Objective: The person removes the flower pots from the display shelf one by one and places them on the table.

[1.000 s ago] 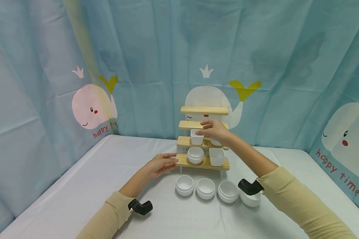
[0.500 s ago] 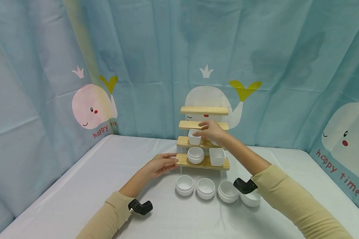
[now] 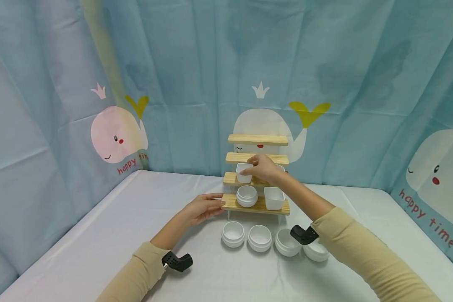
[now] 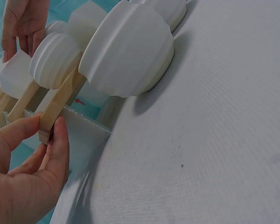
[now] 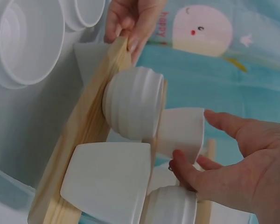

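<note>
A tiered wooden stand rises at the back of the table. My left hand pinches the left end of its lowest board between thumb and fingers. On the second board, my right hand holds a white square cup near its rim, thumb on one side and a fingertip on another, as the right wrist view shows. Right of that cup is a ribbed round cup, partly hidden by the right hand in the head view. The lowest board carries a ribbed round bowl and another square cup.
Several white round bowls stand in a row on the white tablecloth in front of the stand; the right wrist's black camera overlaps the right ones. A blue whale-print curtain hangs close behind.
My right hand has shifted left, and the square cup has slid a little left along the second board with it. The left hand stays on the lowest board.
</note>
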Action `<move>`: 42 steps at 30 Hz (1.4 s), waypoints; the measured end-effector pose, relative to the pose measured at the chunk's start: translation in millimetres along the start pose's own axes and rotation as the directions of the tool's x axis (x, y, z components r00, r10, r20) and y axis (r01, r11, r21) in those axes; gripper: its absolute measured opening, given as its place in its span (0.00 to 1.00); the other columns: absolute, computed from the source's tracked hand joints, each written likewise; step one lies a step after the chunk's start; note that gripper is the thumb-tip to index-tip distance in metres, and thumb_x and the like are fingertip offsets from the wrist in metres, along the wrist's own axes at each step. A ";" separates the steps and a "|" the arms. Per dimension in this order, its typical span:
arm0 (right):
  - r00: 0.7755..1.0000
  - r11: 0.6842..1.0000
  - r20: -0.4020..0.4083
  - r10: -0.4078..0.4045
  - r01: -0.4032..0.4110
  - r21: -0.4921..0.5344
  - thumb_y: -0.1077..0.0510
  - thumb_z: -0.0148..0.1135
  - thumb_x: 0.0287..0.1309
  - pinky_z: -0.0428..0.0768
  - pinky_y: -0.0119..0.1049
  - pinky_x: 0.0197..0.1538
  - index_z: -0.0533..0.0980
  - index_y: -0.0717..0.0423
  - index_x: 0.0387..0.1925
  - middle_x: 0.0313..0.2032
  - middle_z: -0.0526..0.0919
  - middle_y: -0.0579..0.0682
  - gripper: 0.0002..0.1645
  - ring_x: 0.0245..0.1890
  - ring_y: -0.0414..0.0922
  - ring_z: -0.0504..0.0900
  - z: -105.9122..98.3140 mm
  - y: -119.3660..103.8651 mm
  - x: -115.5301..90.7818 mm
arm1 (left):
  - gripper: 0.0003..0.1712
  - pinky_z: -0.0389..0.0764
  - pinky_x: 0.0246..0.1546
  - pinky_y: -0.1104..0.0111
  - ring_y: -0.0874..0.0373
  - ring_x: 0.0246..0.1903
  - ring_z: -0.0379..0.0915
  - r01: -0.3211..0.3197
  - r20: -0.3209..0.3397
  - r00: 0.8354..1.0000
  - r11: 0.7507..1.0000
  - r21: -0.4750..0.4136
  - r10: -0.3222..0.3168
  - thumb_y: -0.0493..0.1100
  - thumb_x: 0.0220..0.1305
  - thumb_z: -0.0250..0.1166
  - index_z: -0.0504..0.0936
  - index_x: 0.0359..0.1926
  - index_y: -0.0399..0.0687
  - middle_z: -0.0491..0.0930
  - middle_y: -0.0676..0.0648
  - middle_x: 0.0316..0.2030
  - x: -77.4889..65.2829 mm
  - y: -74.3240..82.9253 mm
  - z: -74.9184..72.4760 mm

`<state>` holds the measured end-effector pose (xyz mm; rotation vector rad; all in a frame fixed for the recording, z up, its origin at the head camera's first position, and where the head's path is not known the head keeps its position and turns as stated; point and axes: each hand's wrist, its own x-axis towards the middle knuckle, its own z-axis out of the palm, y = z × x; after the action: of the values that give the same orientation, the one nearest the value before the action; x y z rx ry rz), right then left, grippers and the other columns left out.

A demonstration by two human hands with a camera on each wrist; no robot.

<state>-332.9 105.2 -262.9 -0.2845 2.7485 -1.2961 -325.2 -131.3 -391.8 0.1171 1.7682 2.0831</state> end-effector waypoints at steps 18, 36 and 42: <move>1.000 0.998 -0.014 0.001 0.000 0.058 0.59 0.72 0.66 0.81 0.46 0.65 0.70 0.70 0.71 0.66 0.73 0.68 0.37 0.58 0.55 0.74 8.0 5.7 3.7 | 0.32 0.89 0.50 0.71 0.59 0.43 0.84 -0.004 0.007 1.000 1.000 0.011 0.004 0.30 0.78 0.58 0.61 0.77 0.26 0.81 0.38 0.52 -2.2 1.2 0.4; 0.998 0.992 -0.045 -0.038 0.043 0.117 0.58 0.74 0.65 0.83 0.35 0.51 0.71 0.69 0.70 0.62 0.76 0.66 0.37 0.53 0.53 0.75 6.4 4.0 2.0 | 0.31 0.89 0.49 0.73 0.60 0.42 0.84 -0.006 0.006 1.000 1.000 0.000 0.006 0.29 0.78 0.57 0.61 0.77 0.25 0.80 0.38 0.52 -1.4 0.6 -0.2; 0.998 0.989 -0.053 -0.043 0.050 0.141 0.59 0.75 0.64 0.86 0.41 0.59 0.71 0.70 0.69 0.63 0.75 0.66 0.37 0.57 0.55 0.76 5.4 1.9 -2.5 | 0.32 0.89 0.50 0.72 0.59 0.42 0.84 -0.006 0.011 1.000 1.000 -0.004 0.006 0.29 0.78 0.57 0.60 0.77 0.25 0.80 0.37 0.53 -1.1 0.6 0.0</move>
<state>-329.8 102.8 -267.7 -0.3110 2.6864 -1.5227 -324.3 -131.8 -391.0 0.1321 1.7588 2.0863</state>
